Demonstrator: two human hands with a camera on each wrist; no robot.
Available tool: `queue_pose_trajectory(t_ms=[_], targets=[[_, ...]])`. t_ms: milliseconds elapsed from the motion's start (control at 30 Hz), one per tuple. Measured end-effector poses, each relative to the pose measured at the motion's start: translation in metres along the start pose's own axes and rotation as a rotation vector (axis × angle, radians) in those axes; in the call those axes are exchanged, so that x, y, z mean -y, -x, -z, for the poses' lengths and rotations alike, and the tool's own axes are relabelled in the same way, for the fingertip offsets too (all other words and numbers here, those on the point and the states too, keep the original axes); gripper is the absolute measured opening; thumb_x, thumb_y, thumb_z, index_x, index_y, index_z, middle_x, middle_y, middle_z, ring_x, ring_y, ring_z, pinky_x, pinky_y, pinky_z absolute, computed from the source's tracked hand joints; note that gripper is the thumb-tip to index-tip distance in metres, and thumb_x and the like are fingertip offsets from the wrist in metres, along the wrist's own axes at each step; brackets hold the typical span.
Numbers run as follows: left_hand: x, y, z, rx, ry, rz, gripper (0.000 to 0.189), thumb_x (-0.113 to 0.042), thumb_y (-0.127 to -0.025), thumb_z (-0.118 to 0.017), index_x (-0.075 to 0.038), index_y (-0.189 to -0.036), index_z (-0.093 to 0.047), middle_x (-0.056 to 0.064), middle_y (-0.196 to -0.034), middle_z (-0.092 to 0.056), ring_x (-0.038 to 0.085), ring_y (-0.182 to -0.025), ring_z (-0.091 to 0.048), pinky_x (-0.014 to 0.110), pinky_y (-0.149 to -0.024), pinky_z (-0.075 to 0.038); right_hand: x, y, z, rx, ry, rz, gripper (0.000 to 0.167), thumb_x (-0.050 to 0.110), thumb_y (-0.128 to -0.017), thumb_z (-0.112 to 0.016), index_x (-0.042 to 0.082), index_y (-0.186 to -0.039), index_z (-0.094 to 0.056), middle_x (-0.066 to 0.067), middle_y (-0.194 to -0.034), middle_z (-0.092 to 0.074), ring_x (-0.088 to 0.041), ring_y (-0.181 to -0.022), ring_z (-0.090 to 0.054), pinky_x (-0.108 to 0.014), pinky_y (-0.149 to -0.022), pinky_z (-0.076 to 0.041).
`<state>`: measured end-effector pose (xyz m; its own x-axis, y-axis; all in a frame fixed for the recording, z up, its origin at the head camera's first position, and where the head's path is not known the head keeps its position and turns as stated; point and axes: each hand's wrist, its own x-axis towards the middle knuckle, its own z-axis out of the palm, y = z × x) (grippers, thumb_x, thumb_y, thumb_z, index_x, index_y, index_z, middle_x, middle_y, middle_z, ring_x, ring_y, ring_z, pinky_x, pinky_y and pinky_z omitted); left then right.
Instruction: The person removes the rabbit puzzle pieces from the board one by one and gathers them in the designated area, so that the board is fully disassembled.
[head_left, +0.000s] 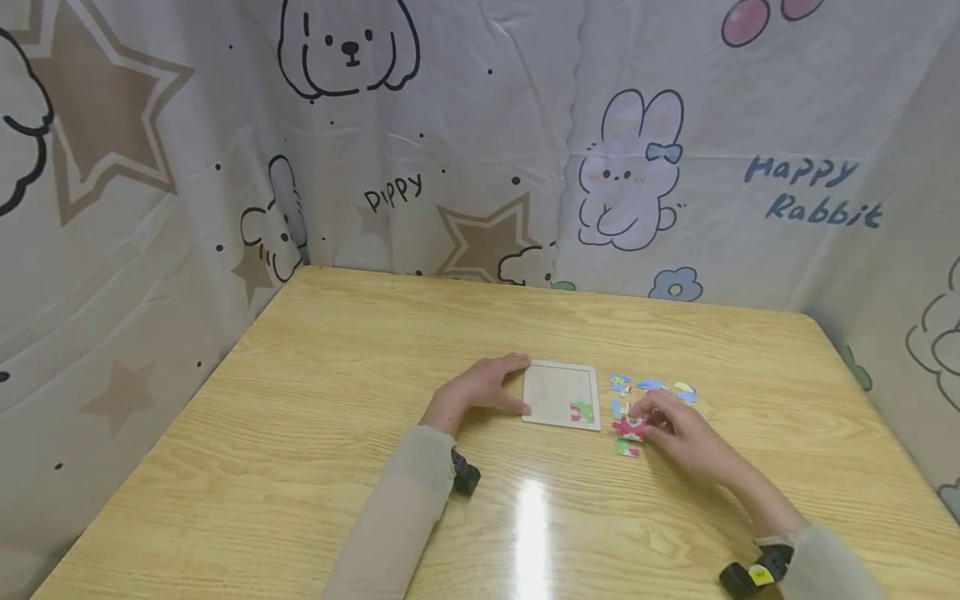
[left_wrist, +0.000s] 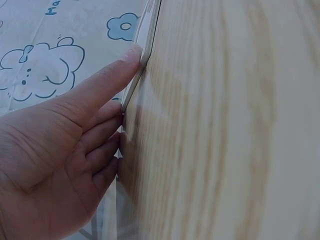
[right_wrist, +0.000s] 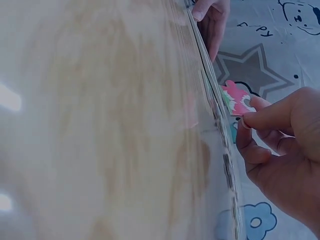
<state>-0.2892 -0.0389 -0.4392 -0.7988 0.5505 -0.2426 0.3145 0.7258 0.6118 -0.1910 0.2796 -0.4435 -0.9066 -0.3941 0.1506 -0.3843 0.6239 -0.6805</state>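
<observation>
A shallow puzzle tray (head_left: 555, 390) lies on the table, with one green-and-red puzzle piece (head_left: 582, 412) in its near right corner. My left hand (head_left: 480, 387) rests along the tray's left side, thumb at the near corner and forefinger by the far one; in the left wrist view its fingers (left_wrist: 102, 142) look fairly straight. Just right of the tray, my right hand (head_left: 686, 433) pinches a pink puzzle piece (right_wrist: 236, 98) between thumb and fingers. The right wrist view shows this piece tilted and raised off the table. Several loose pieces lie around that hand, partly hidden by it.
Blue-and-yellow loose pieces (head_left: 686, 389) and a green-and-pink one (head_left: 627, 448) lie beside the tray. The wooden table (head_left: 360, 358) ends at a printed cloth (head_left: 450, 150) hanging behind and at both sides. A bright reflection crosses the tabletop's near part.
</observation>
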Motion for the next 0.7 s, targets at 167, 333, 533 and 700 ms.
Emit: queue_pose_trajectory(t_ms=[167, 333, 533, 700], targets=[[0.0, 0.0, 0.0, -0.002, 0.002, -0.002, 0.084, -0.035, -0.084, -0.077, -0.021, -0.154, -0.033, -0.001, -0.164, -0.023, 0.02, -0.154, -0.017, 0.04, -0.128, -0.017, -0.005, 0.01, 0.005, -0.038, 0.015, 0.016, 0.018, -0.003, -0.091, -0.061, 0.007, -0.105, -0.062, -0.006, -0.104, -0.062, 0.001, -0.087, -0.057, -0.015, -0.07, -0.049], [0.0, -0.001, 0.0, -0.003, -0.006, -0.006, 0.084, -0.035, -0.084, -0.077, -0.021, -0.154, -0.033, -0.001, -0.164, -0.023, 0.019, -0.154, -0.017, 0.038, -0.128, -0.017, -0.008, 0.019, 0.01, -0.051, 0.016, 0.028, 0.021, -0.007, -0.088, -0.062, 0.006, -0.105, -0.061, -0.007, -0.101, -0.061, 0.002, -0.086, -0.056, -0.015, -0.07, -0.05], [0.0, -0.001, 0.0, -0.001, -0.007, -0.01, 0.085, -0.035, -0.083, -0.077, -0.021, -0.154, -0.033, -0.001, -0.164, -0.023, 0.019, -0.154, -0.017, 0.038, -0.128, -0.017, -0.012, 0.028, 0.013, -0.056, 0.051, 0.003, 0.024, -0.008, -0.088, -0.061, 0.008, -0.105, -0.062, -0.004, -0.1, -0.061, 0.009, -0.088, -0.054, -0.014, -0.071, -0.051], [0.0, -0.001, 0.0, -0.005, -0.01, -0.011, 0.085, -0.034, -0.083, -0.078, -0.02, -0.154, -0.033, -0.001, -0.164, -0.024, 0.018, -0.154, -0.018, 0.037, -0.128, -0.017, -0.014, 0.034, 0.017, -0.054, 0.042, 0.004, 0.023, -0.008, -0.088, -0.061, 0.008, -0.105, -0.062, -0.005, -0.1, -0.06, 0.007, -0.088, -0.055, -0.013, -0.071, -0.05]])
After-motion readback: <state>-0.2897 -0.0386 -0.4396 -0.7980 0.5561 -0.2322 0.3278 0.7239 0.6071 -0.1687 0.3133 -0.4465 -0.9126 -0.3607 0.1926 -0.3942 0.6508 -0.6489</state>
